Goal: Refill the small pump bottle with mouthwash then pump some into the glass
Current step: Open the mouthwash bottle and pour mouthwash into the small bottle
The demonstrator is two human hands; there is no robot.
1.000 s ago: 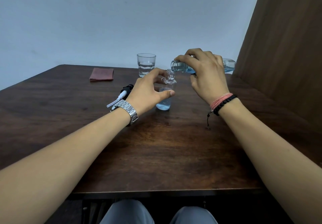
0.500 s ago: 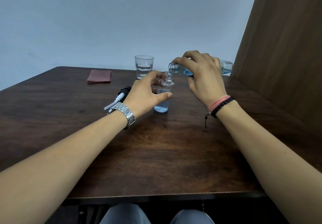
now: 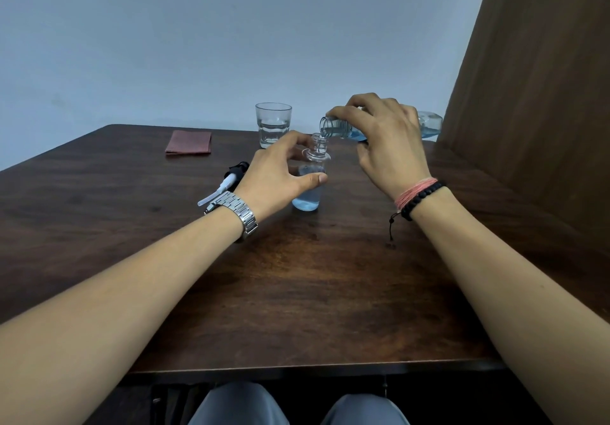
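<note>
The small pump bottle (image 3: 309, 183) is stood upright on the dark wooden counter (image 3: 297, 292), near its middle, with its neck uncapped and a shallow layer of pale blue liquid seen in its lower part. It is steadied by the left hand (image 3: 277, 180), whose grip is curled round the body: the thumb is laid across the near side and the fingers are wrapped round the far side. A larger mouthwash bottle (image 3: 429, 125) is held tipped almost level by the right hand (image 3: 386, 147), the grip being clamped over its body from above, and its open mouth is placed just above and beside the small bottle's neck (whether liquid is passing between them cannot be told). Blue liquid is seen lying along the lower side of the tipped bottle. The pump head (image 3: 227, 182), black at the top with a white tube, is laid flat on the counter just left of the left hand. A clear glass (image 3: 273, 124) with some liquid in it is stood behind the small bottle, and a folded reddish cloth (image 3: 188, 142) is laid further left. A metal watch (image 3: 238, 214) is worn on the left wrist, and pink and black bracelets (image 3: 418, 195) on the right.
</note>
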